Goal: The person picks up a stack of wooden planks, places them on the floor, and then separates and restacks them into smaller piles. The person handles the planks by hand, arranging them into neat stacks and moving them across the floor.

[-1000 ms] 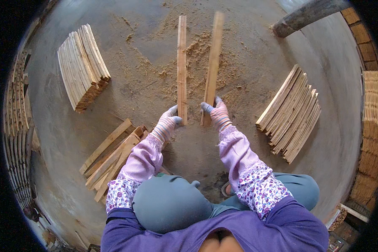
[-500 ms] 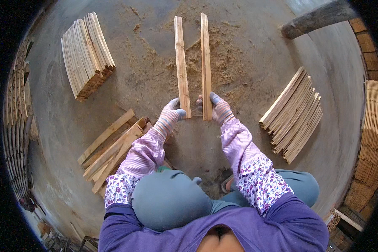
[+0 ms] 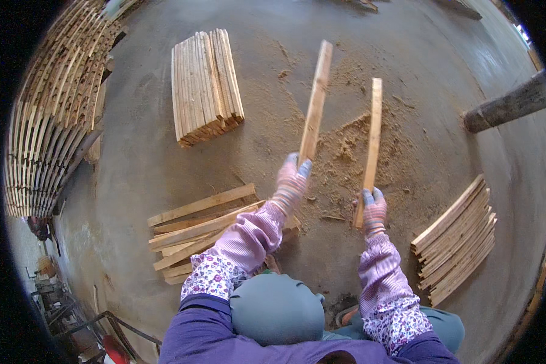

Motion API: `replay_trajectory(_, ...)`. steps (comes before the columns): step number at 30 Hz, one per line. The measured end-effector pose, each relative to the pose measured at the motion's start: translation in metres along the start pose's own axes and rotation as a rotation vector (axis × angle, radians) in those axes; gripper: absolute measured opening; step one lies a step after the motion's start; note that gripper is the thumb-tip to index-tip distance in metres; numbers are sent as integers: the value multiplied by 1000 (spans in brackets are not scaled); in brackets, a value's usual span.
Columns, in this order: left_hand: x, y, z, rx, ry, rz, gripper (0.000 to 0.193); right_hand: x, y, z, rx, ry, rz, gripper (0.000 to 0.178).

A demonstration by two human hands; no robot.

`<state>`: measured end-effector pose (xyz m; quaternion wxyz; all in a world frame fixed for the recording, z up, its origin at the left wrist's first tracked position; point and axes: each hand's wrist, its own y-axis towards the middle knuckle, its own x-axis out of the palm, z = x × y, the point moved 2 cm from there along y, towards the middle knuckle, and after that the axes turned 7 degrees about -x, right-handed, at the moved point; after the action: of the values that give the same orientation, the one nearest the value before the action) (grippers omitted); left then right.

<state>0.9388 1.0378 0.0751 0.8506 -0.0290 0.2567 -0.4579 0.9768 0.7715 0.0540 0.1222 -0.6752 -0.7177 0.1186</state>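
Observation:
My left hand (image 3: 293,182), in a striped glove, grips the near end of a wooden strip (image 3: 316,100), which points away from me and leans to the right. Another wooden strip (image 3: 373,133) is held near its lower end by my gloved right hand (image 3: 374,209). The two strips are apart, the left one reaching farther forward. Ahead and left stands a neat stack of strips (image 3: 203,82). Below my left forearm lies a loose pile of strips (image 3: 206,225). To the right of my right hand is another row of strips (image 3: 456,239).
Sawdust (image 3: 346,142) is scattered over the concrete floor (image 3: 133,164) ahead. A round post (image 3: 508,102) slants in at the far right. Stacked slats (image 3: 48,139) line the left side, with a metal frame (image 3: 112,324) at the lower left.
My view has swung left, so the piles appear farther right. My left hand has moved its strip forward and toward the neat stack's side; the strips are now wider apart.

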Motion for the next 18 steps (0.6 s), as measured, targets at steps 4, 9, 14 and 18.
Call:
replay_trajectory(4, -53, 81, 54, 3, 544, 219, 39, -19, 10, -7, -108, -126, 110, 23)
replay_trajectory(9, -124, 172, 29, -71, 791, 714, 42, -17, 6, -6, -177, -206, 131, 21)
replay_trajectory(14, -147, 228, 19, -341, 856, 707, 45, -24, -2, -3, -75, -143, 140, 24)
replay_trajectory(18, -181, 255, -4, -497, 933, 663, 57, 2, -5, -18, -56, -12, 141, 27)
